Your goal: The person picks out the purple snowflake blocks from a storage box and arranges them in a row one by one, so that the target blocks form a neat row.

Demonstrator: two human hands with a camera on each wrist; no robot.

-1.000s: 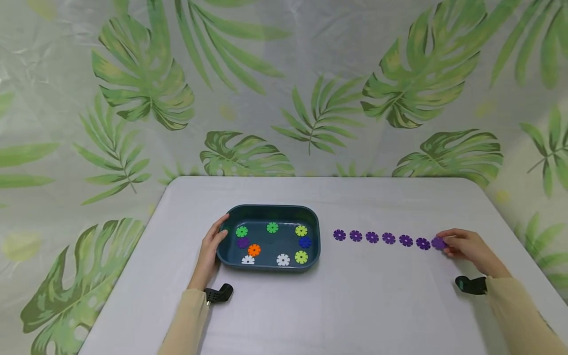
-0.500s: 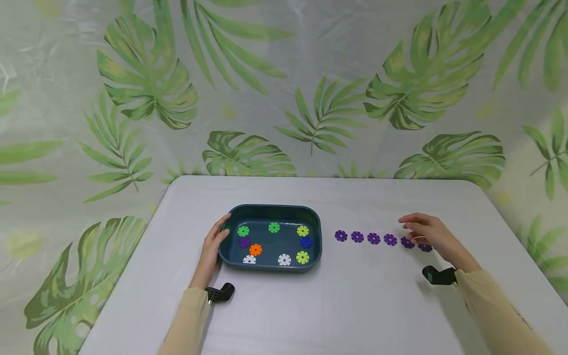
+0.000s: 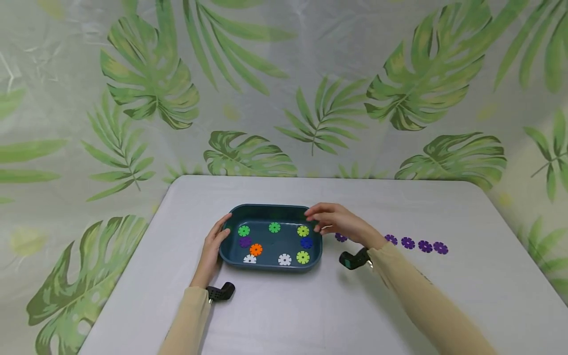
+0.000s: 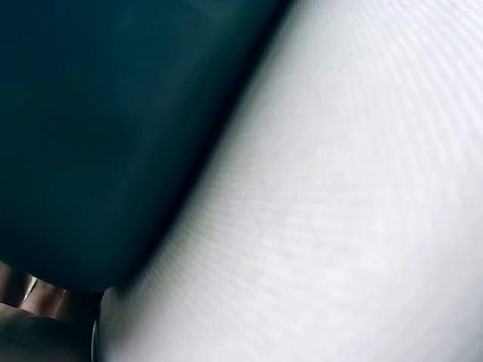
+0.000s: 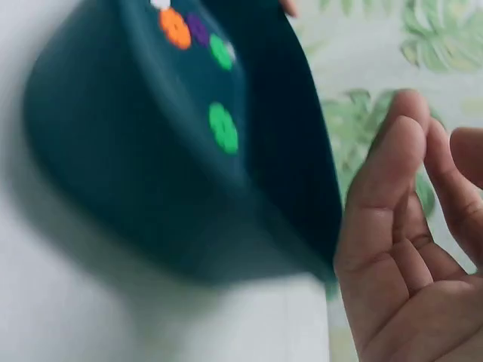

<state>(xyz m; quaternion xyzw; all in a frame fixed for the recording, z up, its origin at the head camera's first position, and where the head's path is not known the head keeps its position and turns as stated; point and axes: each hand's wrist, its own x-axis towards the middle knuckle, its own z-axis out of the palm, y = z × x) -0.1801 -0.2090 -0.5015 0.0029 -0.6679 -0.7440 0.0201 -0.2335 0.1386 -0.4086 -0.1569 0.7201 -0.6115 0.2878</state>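
Observation:
My left hand [image 3: 212,251] holds the left end of a dark teal plastic basin [image 3: 270,267], thumb over the rim. Inside lie several flat notched snowflake discs: an orange disc [image 3: 256,249], a purple disc [image 3: 245,242], a blue disc [image 3: 306,242], plus green, yellow-green and white ones. My right hand [image 3: 339,223] hovers at the basin's right rim, fingers loosely bent with nothing between them in the right wrist view. The left wrist view shows mostly the basin's outer wall [image 4: 113,151]; the left fingers there are dark and partly hidden.
A row of purple discs [image 3: 408,242] lies on the white table [image 3: 284,315] right of the basin, partly covered by the right hand and wrist. A leaf-patterned curtain [image 3: 248,74] hangs behind the table's far edge.
My right hand has let go of a purple disc at the right end of the row and moved left to the basin. The left hand has stayed on the basin.

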